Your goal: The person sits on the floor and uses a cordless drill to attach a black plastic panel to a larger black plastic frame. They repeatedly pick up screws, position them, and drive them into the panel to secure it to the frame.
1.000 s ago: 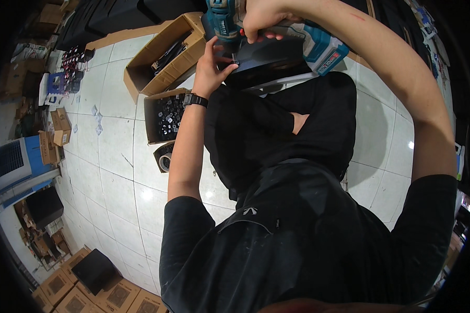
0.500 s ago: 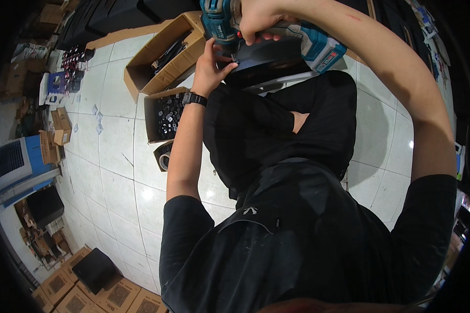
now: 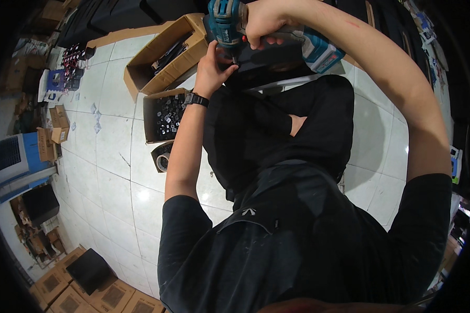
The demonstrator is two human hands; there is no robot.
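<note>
One teal cordless drill (image 3: 225,26), clasped in the grip of the right hand (image 3: 262,25), points at a black panel (image 3: 271,63), where a slipping bit (image 3: 234,59) could nick the adjacent left hand (image 3: 211,73), its hold impossible to tell.

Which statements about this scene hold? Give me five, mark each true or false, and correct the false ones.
The right hand grips a teal power drill. True.
A watch is on the right arm. False: the black watch is on the left arm.
A cardboard box of small parts stands left of that arm. True.
The left hand is near the drill's tip. True.
The long cardboard box is closed. False: the long box is open.
</note>
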